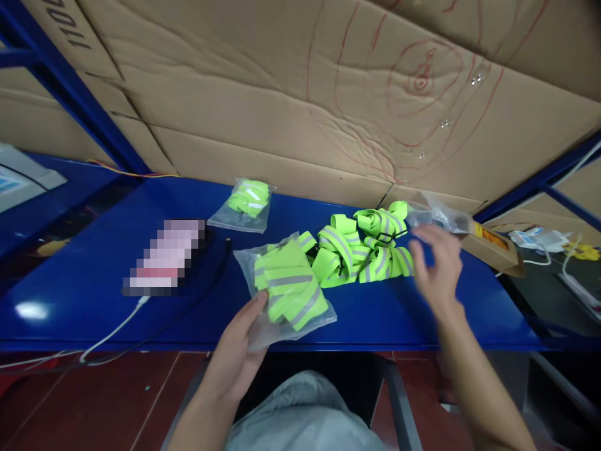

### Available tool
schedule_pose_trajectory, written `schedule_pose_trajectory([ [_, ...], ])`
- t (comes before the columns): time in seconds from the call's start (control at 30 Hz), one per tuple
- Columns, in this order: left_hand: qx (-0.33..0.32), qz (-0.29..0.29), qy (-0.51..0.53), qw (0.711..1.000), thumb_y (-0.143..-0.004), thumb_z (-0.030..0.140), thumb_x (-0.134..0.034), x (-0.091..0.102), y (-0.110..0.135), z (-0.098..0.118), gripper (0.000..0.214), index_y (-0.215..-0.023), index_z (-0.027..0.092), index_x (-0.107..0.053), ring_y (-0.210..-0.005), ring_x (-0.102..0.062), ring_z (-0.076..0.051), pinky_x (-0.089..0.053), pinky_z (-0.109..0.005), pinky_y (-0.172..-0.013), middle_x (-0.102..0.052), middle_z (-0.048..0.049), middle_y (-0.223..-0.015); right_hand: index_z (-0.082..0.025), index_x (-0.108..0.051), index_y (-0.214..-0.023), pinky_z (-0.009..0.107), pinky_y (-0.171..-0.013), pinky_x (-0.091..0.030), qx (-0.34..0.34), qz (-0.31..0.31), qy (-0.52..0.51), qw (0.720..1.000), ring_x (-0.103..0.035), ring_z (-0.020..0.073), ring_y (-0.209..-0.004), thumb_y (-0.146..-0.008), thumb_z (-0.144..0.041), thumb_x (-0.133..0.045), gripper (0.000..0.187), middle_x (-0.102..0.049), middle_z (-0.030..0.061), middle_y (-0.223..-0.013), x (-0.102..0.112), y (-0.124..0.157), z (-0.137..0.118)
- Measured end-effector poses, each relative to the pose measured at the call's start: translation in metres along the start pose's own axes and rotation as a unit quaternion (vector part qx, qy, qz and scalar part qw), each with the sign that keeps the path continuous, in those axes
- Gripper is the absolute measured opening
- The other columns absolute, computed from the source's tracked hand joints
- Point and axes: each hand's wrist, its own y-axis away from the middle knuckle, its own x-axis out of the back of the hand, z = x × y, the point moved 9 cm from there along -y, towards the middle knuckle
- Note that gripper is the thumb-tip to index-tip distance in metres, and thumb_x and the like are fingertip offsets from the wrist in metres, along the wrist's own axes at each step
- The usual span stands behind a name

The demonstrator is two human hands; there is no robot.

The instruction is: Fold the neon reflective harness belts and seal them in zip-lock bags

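Note:
My left hand (239, 351) grips the near edge of a clear plastic bag (286, 288) filled with neon-green reflective bands, at the front of the blue table (94, 282). My right hand (439, 266) hovers over the table to the right, blurred by motion, fingers apart, just short of some empty clear bags (439, 216). Between the hands lies a loose pile of neon-green reflective bands (361, 247). A second filled bag (244, 203) rests farther back.
A pixelated phone-like object (164, 257) lies on the left with a white cable (113, 332) and a black cable. A small cardboard box (495, 247) sits at the right edge. Cardboard sheets (305, 94) wall the back. Blue rack posts stand on both sides.

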Motion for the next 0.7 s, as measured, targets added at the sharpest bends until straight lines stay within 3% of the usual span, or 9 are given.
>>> schedule_pose_trajectory([
  [0.03, 0.010, -0.011, -0.001, 1.000, -0.079, 0.049, -0.084, -0.003, 0.001, -0.003, 0.049, -0.116, 0.018, -0.077, -0.106, -0.077, -0.033, -0.068, -0.040, -0.084, -0.080, -0.0110, -0.116, -0.032, -0.068, -0.133, 0.049, -0.106, -0.052, 0.076, -0.038, -0.055, 0.995, -0.068, 0.0286, -0.123, -0.101, -0.031, -0.061, 0.033, -0.074, 0.0088, -0.128, 0.000, 0.013, -0.047],
  [0.1, 0.036, -0.024, -0.009, 0.999, -0.080, 0.050, -0.082, -0.006, 0.001, -0.012, 0.052, -0.120, 0.018, -0.076, -0.106, -0.077, -0.034, -0.068, -0.043, -0.085, -0.080, -0.0114, -0.117, -0.039, -0.067, -0.134, 0.044, -0.103, -0.055, 0.236, -0.157, -0.131, 0.950, -0.072, 0.0247, -0.115, -0.097, -0.029, -0.069, 0.038, -0.076, 0.0032, -0.128, -0.008, 0.049, -0.135],
  [0.2, 0.064, -0.033, -0.004, 0.997, -0.079, 0.057, -0.083, -0.006, 0.003, -0.020, 0.061, -0.124, 0.019, -0.071, -0.112, -0.075, -0.036, -0.067, -0.046, -0.091, -0.077, -0.0131, -0.123, -0.032, -0.068, -0.134, 0.040, -0.095, -0.058, 0.206, -0.195, -0.217, 0.934, -0.075, 0.0222, -0.106, -0.099, -0.020, -0.066, 0.037, -0.080, 0.0039, -0.118, -0.013, 0.071, -0.187],
  [0.27, 0.048, -0.058, 0.015, 0.997, -0.081, 0.069, -0.077, -0.010, 0.008, -0.018, 0.067, -0.126, 0.021, -0.067, -0.116, -0.073, -0.034, -0.065, -0.045, -0.096, -0.073, -0.0139, -0.130, -0.027, -0.070, -0.130, 0.037, -0.089, -0.060, 0.110, -0.164, -0.282, 0.939, -0.075, 0.0206, -0.100, -0.099, -0.013, -0.062, 0.035, -0.080, 0.0051, -0.110, -0.016, 0.069, -0.186],
  [0.33, -0.032, -0.069, 0.026, 0.997, -0.081, 0.074, -0.075, -0.014, 0.013, -0.005, 0.068, -0.128, 0.027, -0.060, -0.112, -0.075, -0.028, -0.063, -0.044, -0.100, -0.070, -0.0096, -0.132, -0.026, -0.073, -0.122, 0.033, -0.086, -0.061, -0.018, -0.153, -0.353, 0.923, -0.076, 0.0185, -0.097, -0.100, -0.013, -0.063, 0.027, -0.081, 0.0047, -0.106, -0.028, 0.066, -0.174],
  [0.4, -0.157, -0.049, -0.015, 0.986, -0.077, 0.060, -0.086, -0.013, 0.021, 0.012, 0.065, -0.125, 0.033, -0.053, -0.103, -0.076, -0.022, -0.062, -0.042, -0.101, -0.066, -0.0028, -0.129, -0.024, -0.076, -0.108, 0.029, -0.083, -0.061, -0.147, -0.166, -0.405, 0.887, -0.077, 0.0170, -0.091, -0.098, -0.021, -0.068, 0.012, -0.081, 0.0031, -0.101, -0.046, 0.070, -0.163],
  [0.47, -0.262, -0.033, -0.134, 0.955, -0.076, 0.043, -0.091, -0.018, 0.031, 0.024, 0.055, -0.117, 0.032, -0.056, -0.101, -0.074, -0.020, -0.061, -0.039, -0.099, -0.063, -0.0012, -0.123, -0.023, -0.075, -0.093, 0.028, -0.078, -0.059, -0.233, -0.180, -0.430, 0.853, -0.075, 0.0164, -0.084, -0.095, -0.029, -0.074, 0.006, -0.080, 0.0018, -0.092, -0.060, 0.077, -0.161],
  [0.6, -0.362, -0.016, -0.396, 0.844, -0.085, 0.041, -0.082, -0.035, 0.045, 0.032, 0.021, -0.098, 0.027, -0.075, -0.100, -0.067, -0.022, -0.058, -0.035, -0.089, -0.063, -0.0068, -0.111, -0.020, -0.072, -0.080, 0.026, -0.071, -0.057, -0.280, -0.186, -0.467, 0.818, -0.072, 0.0156, -0.075, -0.090, -0.035, -0.078, 0.019, -0.076, 0.0015, -0.080, -0.070, 0.085, -0.166],
  [0.7, -0.391, -0.015, -0.434, 0.811, -0.089, 0.040, -0.077, -0.039, 0.050, 0.037, 0.014, -0.097, 0.029, -0.077, -0.087, -0.066, -0.021, -0.056, -0.034, -0.081, -0.068, -0.0057, -0.101, -0.022, -0.078, -0.088, 0.029, -0.078, -0.060, -0.265, -0.211, -0.501, 0.797, -0.075, 0.0172, -0.082, -0.095, -0.036, -0.074, 0.016, -0.080, 0.0036, -0.089, -0.070, 0.086, -0.170],
])
